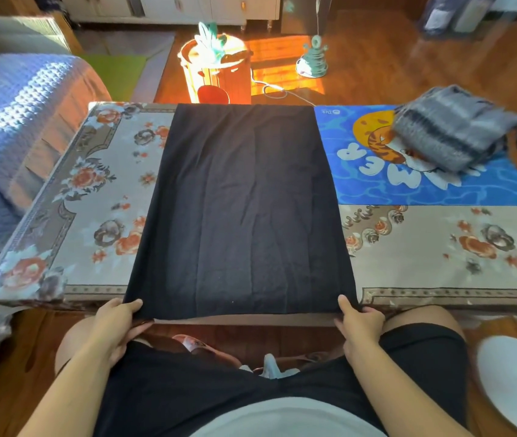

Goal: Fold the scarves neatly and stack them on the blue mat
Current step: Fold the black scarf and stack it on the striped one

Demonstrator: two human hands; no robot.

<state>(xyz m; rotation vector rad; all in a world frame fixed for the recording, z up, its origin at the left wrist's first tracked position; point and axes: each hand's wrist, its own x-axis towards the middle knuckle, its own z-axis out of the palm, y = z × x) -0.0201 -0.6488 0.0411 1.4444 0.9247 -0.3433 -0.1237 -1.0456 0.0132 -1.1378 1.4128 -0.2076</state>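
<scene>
A black scarf (244, 200) lies spread flat down the middle of the low table, reaching from the far edge to the near edge. My left hand (115, 326) pinches its near left corner at the table's front edge. My right hand (359, 326) pinches its near right corner, thumb on top of the cloth. On the blue mat (408, 187), at the table's far right, rests a folded grey striped scarf (452, 127) with a fringe.
The table carries a floral cloth (93, 200). A blue-quilted sofa (14, 121) stands to the left. Beyond the table are an orange stool (216, 70) and a small teal fan (312, 58) with a cable. A white slipper (515, 380) lies at my right.
</scene>
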